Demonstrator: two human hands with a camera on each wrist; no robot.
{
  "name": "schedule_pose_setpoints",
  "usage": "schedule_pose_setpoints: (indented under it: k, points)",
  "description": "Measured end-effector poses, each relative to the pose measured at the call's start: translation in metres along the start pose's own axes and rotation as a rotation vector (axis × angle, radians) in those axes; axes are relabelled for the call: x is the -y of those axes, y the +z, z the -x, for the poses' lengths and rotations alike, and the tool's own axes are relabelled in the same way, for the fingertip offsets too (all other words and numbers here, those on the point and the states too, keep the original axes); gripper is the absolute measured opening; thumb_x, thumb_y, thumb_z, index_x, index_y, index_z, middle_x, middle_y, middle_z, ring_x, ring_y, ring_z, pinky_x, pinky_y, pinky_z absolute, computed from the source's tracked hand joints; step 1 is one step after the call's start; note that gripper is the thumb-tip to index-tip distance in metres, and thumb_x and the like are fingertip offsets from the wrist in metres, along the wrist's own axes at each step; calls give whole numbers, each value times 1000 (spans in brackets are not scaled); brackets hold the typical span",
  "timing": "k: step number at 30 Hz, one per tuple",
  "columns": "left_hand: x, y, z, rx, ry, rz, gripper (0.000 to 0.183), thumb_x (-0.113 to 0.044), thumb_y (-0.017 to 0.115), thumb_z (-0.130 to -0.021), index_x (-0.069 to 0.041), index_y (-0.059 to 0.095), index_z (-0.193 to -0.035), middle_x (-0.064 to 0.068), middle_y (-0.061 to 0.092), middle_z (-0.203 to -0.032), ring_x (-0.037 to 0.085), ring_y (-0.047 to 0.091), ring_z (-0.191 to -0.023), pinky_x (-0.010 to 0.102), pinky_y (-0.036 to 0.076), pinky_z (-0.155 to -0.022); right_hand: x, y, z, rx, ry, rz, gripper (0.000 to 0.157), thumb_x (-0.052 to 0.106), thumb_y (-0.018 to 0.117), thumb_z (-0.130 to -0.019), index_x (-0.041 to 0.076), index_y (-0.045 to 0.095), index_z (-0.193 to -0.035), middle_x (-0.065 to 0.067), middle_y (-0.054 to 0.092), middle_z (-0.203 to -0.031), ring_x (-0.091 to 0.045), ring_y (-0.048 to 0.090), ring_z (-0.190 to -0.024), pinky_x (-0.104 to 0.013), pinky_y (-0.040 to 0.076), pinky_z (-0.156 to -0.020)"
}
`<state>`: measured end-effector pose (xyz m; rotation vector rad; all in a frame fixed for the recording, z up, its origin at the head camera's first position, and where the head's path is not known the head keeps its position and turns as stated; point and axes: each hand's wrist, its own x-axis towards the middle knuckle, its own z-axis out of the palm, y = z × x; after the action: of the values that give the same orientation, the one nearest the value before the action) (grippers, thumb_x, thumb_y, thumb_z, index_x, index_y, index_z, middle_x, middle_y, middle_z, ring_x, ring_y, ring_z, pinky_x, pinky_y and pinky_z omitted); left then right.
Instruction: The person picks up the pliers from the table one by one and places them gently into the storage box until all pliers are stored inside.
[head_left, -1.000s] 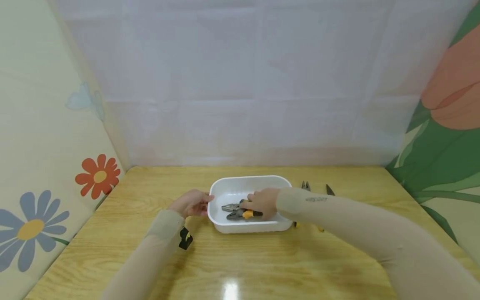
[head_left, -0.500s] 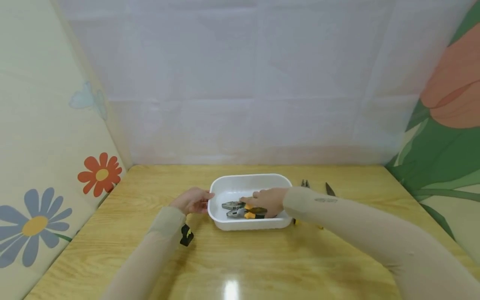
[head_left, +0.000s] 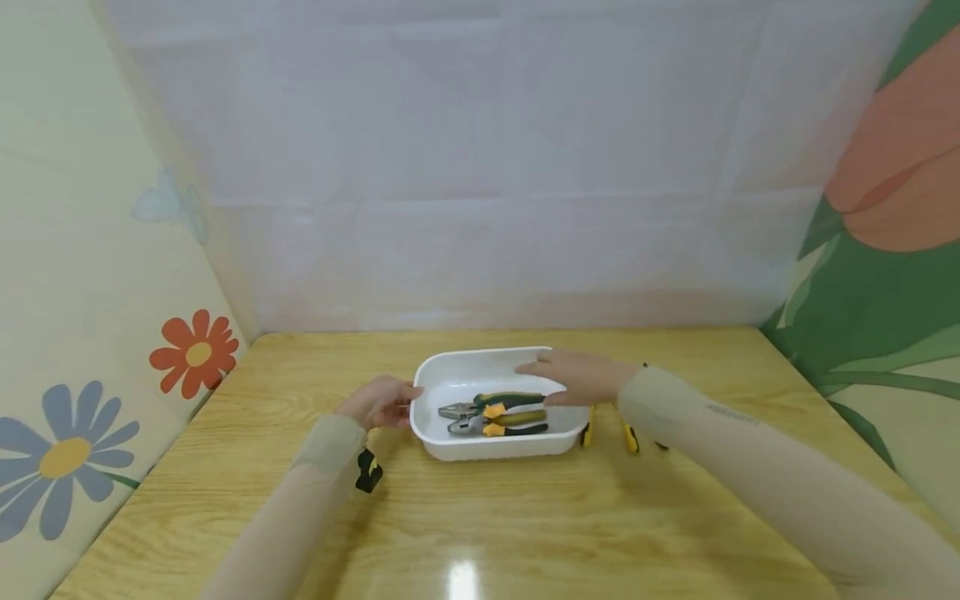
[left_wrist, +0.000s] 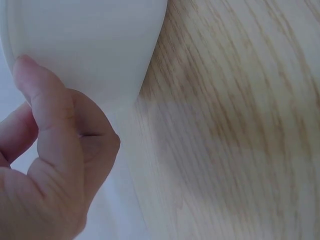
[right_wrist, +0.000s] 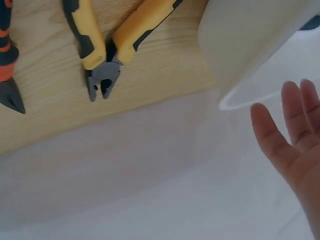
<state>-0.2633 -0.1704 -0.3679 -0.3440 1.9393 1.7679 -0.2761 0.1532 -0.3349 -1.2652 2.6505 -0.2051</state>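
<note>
A white tray [head_left: 480, 363] stands mid-table in the head view. Pliers with green handles [head_left: 517, 399] and pliers with orange and black grips [head_left: 516, 431] lie side by side in it, heads toward the left. My left hand [head_left: 381, 402] pinches the tray's left rim, thumb on the inside and fingers outside, as the left wrist view also shows. Over the tray's right end, my right hand [head_left: 587, 380] is spread with nothing in it. Its straight fingers [right_wrist: 267, 132] hang near the rim in the right wrist view.
Right of the tray, yellow-and-black cutting pliers [right_wrist: 105, 74] lie with handles spread on the wooden table [head_left: 480, 525]. Farther along is a tool with an orange-and-black grip [right_wrist: 7, 62] and a dark pointed tip. A pale cloth [head_left: 480, 167] hangs behind the table.
My right hand has let go of the pliers in the tray and lifted back to the right, uncovering their handles. The left hand stays on the rim.
</note>
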Motion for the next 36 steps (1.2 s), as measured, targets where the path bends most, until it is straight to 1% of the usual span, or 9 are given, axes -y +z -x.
schedule_pose_setpoints:
  k: [4, 8, 13, 16, 20, 23, 30, 34, 36]
  points:
    - [-1, -4, 1, 0, 9, 2, 42, -5, 47, -101, 13, 39, -138, 9, 51, -89, 13, 52, -70, 16, 52, -58, -3, -8, 13, -82, 29, 6, 54, 17, 62, -97, 7, 42, -146, -19, 48, -136, -35, 51, -120, -50, 47, -98]
    - [-2, -5, 1, -4, 4, 3, 42, -5, 47, -101, 13, 39, -139, 9, 51, -89, 13, 53, -70, 16, 52, -59, -3, -12, 24, -105, 83, 7, 53, 18, 63, -96, 6, 44, -145, -22, 47, -137, -38, 51, -119, -53, 47, -97]
    - [-2, -4, 2, -8, 1, 1, 40, -4, 48, -101, 13, 40, -137, 9, 50, -88, 13, 52, -70, 17, 53, -59, -6, -9, 36, -159, 83, 18, 51, 15, 66, -94, 3, 49, -140, -18, 52, -125, -31, 56, -108, -48, 51, -91]
    - [-1, -3, 2, -11, -11, -5, 39, -4, 48, -101, 13, 41, -135, 9, 50, -89, 14, 52, -70, 17, 53, -59, -11, -5, 42, -180, 99, 8, 50, 18, 66, -94, 3, 50, -139, -14, 53, -123, -28, 56, -106, -46, 51, -89]
    - [-1, -1, 2, -7, -21, -11, 39, -4, 48, -101, 13, 41, -136, 9, 51, -89, 14, 52, -70, 18, 54, -61, -17, 1, 53, -220, 125, -14, 48, 17, 65, -94, 2, 51, -138, -16, 55, -122, -30, 58, -102, -47, 54, -85]
    - [-2, 0, 0, -1, -19, -11, 40, -4, 47, -101, 13, 40, -137, 9, 50, -88, 13, 52, -71, 18, 54, -61, -18, 2, 63, -268, 131, -26, 45, 11, 63, -94, -1, 52, -136, -19, 56, -121, -34, 60, -99, -48, 55, -82]
    - [-2, 0, 0, 8, -15, -14, 40, -4, 47, -101, 13, 40, -136, 8, 50, -88, 13, 52, -71, 17, 53, -60, -31, 10, 80, -313, 171, -12, 46, 7, 64, -93, -2, 51, -136, -19, 56, -120, -34, 59, -103, -49, 54, -85]
    - [-2, 0, 1, 4, -12, -7, 39, -4, 47, -101, 13, 40, -135, 7, 50, -87, 13, 51, -71, 17, 53, -59, -35, 9, 85, -307, 210, -11, 49, 7, 65, -92, -4, 48, -137, -24, 54, -125, -41, 55, -111, -55, 50, -90]
    - [-3, 0, 1, 4, -15, 5, 38, -4, 47, -101, 13, 41, -135, 7, 50, -86, 13, 51, -71, 17, 53, -60, -35, 8, 88, -302, 251, -16, 51, 9, 64, -93, -5, 46, -139, -27, 52, -128, -44, 52, -116, -58, 47, -94]
